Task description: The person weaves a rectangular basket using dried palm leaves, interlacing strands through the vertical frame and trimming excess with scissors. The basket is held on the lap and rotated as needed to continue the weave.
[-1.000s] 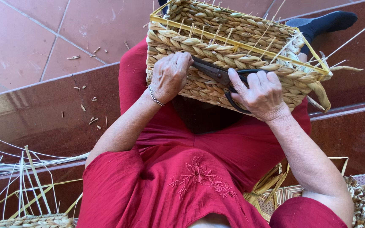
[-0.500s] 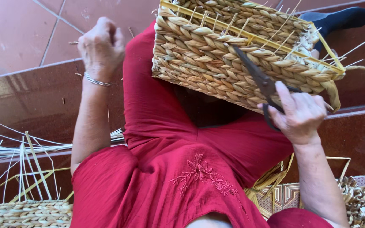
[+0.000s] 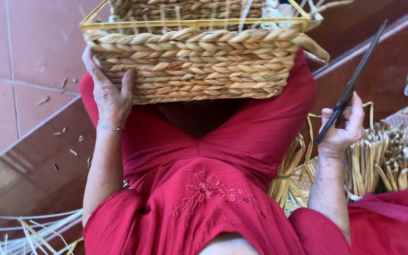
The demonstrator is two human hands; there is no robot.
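Head view — braided straw basket (image 3: pixel 199 66) under flat left hand (image 3: pixel 112 97), right hand (image 3: pixel 343 130) gripping dark scissors (image 3: pixel 352 82).

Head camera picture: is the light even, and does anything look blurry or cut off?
Head view: soft daylight, brighter on the floor tiles upper left; a dark shadow under the basket. The left hand on the basket and the right hand with the scissors look sharp; the basket's top is cropped.
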